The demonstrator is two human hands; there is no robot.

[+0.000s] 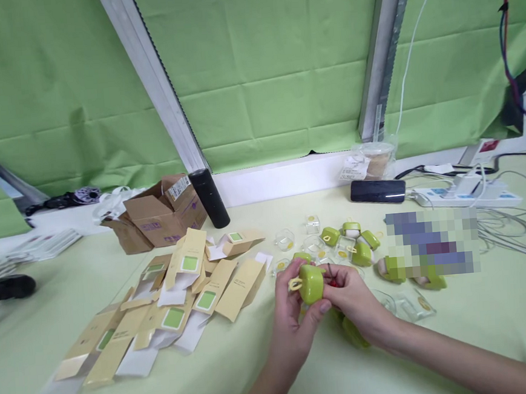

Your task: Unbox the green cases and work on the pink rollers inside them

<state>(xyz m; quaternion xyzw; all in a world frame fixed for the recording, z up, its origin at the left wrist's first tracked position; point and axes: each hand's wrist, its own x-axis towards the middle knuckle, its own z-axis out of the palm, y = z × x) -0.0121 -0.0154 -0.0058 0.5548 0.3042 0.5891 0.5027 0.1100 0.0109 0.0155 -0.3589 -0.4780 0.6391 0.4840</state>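
Note:
A small glossy green case with a yellow loop on its left side is held in front of me between both hands. My left hand wraps round it from the left, thumb below and fingers behind. From the right, the closed fingers of my right hand grip its side. Something small and red shows by the right fingertips; I cannot make out what it is. More green cases lie just behind and beside my hands, among clear plastic boxes. Part of another green piece is hidden beneath my right hand.
Flattened beige cartons with green windows spread over the left of the table. Behind them stand an open cardboard box and a black bottle. A phone, a power strip and loose cables lie at right.

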